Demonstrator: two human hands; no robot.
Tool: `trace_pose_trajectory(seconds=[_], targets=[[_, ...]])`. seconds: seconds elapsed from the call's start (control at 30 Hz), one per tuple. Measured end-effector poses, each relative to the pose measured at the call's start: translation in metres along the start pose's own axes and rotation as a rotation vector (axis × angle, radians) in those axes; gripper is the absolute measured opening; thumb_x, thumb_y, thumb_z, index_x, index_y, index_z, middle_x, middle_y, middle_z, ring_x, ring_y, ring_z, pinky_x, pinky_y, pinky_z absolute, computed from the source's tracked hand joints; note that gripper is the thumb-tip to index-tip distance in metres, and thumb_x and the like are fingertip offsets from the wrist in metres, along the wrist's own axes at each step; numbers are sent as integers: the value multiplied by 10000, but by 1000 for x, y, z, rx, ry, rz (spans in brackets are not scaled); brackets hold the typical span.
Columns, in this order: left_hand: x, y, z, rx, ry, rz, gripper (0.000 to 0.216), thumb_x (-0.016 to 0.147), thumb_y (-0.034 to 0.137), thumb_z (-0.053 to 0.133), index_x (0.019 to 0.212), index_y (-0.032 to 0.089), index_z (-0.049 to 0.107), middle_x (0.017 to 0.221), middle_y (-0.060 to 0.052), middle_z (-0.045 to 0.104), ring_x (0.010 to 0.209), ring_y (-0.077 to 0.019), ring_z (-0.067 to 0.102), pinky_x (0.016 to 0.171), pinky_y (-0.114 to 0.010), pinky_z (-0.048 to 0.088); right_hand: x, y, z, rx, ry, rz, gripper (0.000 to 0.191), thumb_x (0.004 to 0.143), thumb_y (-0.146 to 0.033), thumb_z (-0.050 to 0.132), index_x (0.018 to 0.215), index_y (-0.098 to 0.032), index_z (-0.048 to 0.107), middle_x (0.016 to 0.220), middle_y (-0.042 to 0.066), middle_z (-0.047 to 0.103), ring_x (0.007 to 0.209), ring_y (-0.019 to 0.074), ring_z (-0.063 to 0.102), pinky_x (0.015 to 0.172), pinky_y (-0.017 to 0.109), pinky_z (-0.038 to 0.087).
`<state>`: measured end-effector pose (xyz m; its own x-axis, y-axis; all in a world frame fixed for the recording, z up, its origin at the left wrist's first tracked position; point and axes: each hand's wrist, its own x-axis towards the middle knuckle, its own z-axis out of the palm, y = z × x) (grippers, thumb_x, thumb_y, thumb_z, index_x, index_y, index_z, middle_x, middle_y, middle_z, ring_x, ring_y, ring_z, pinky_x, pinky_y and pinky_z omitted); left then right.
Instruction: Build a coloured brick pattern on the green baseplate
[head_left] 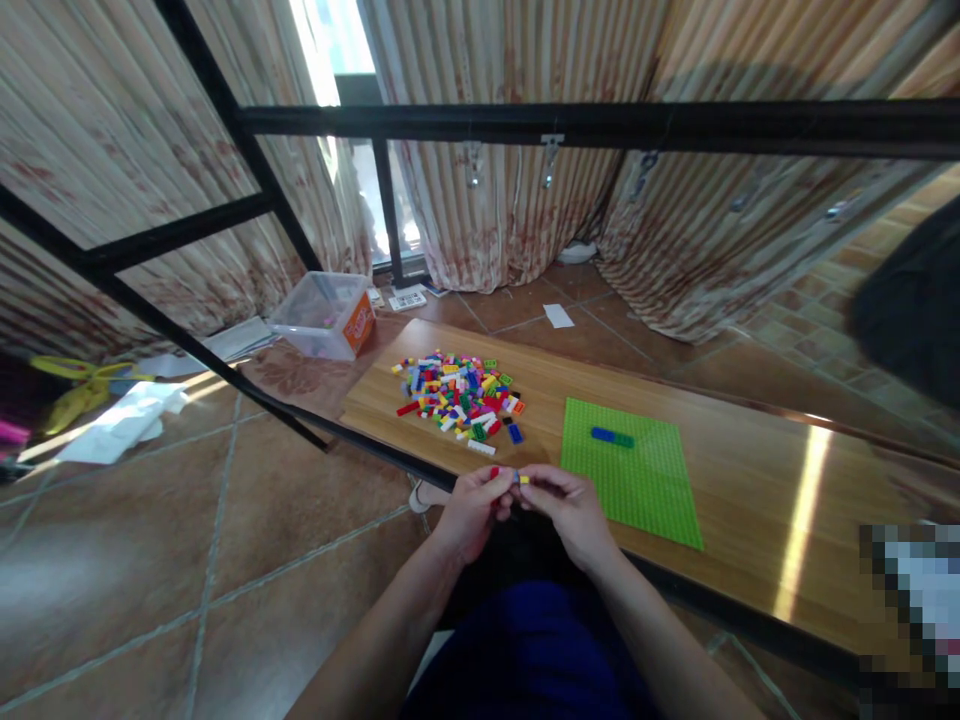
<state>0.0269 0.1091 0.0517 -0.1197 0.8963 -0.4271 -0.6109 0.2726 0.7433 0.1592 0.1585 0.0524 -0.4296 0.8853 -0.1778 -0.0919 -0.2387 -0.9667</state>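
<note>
- Indoors, worked bare-handed at a wooden table (739, 480), with a clear plastic box (319, 325) on the tiled floor just beside its left end.
- Had a pile of loose bricks (457, 395) on the tabletop, beyond the left hand (472, 512) and slightly to its left, nearer to that hand than to the other.
- Angled that left hand inward at the table's near edge, with the forearm slanting up from lower left, and closed thumb and fingers on a small red piece (494, 471).
- Brought both sets of fingertips together in front of the body over a tiny blue-and-yellow cluster (523, 480), too covered to read for joins or long axis.
- Bent the right hand (571, 505) in from the opposite side, wrist crooked, and pinched the cluster's yellow end between thumb and finger.
- Had a green baseplate (645, 495) lying flat to the right of the cluster, with the right hand clearly nearer and covering the view of its near left corner.
- Showed a blue brick (602, 434) and a green brick (624, 440) end to end on the plate's far half, in a line running left to right, dipping slightly rightward.
</note>
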Motion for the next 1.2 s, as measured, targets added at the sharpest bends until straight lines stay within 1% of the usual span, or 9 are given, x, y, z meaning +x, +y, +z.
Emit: trace_pose_trajectory(seconds=[0.2,0.37,0.47,0.6,0.77,0.9,0.97,1.07,1.2], targets=[[2,0,-2,-25,71,29,364,665,425,813,789,106,688,701,-19,616,526,-43,461,461,-173,323,8,17,-2,36,127,47,312,651,-453,797,837,-206,757,750,41,735,674,174,668,591,295,550],[10,-4,-6,-28,131,0,379,649,399,835,829,106,678,711,-19,631,519,-39,474,470,-167,348,58,19,-19,-519,277,-165,321,772,-454,623,874,-179,754,808,81,753,660,208,676,629,357,559],[15,-6,-8,-56,145,5,363,648,369,838,837,109,668,703,-21,637,516,-46,483,462,-168,346,90,15,-23,-643,300,-211,167,737,-329,645,772,-210,756,829,85,765,786,251,696,783,406,540],[20,-4,-10,-120,143,-22,317,682,326,812,854,102,669,702,-27,638,516,-52,491,458,-169,342,108,10,-17,-739,242,-258,171,754,-241,608,808,-220,768,879,82,775,856,262,702,860,413,511],[21,4,-13,-204,103,-85,282,735,322,783,870,98,678,692,-10,603,512,-38,472,454,-154,309,83,3,-8,-750,190,-310,293,856,-285,521,1021,-210,752,995,82,769,901,245,700,863,400,517],[21,6,-11,-227,54,-133,303,723,357,805,819,115,650,663,13,563,493,-35,441,440,-153,280,48,2,-1,-587,-47,-329,320,878,-374,561,1120,-227,712,1067,73,745,928,213,694,842,359,536],[21,4,-8,-218,26,-148,330,717,386,813,804,121,635,648,24,543,485,-33,427,439,-152,271,35,3,1,-572,-101,-316,298,881,-365,562,1106,-239,711,1068,66,730,889,191,690,805,335,541],[21,1,1,-163,-15,-166,357,741,436,790,801,123,629,643,24,540,476,-32,415,433,-152,252,25,3,-2,-563,-65,-304,263,886,-350,554,1052,-235,722,1040,65,717,901,188,680,799,327,536],[27,1,10,-69,-7,-133,351,830,456,688,826,107,656,669,-9,585,494,-48,463,443,-163,288,22,1,-20,-516,72,-283,266,869,-388,587,1018,-224,734,1045,75,726,919,205,678,822,353,530]])
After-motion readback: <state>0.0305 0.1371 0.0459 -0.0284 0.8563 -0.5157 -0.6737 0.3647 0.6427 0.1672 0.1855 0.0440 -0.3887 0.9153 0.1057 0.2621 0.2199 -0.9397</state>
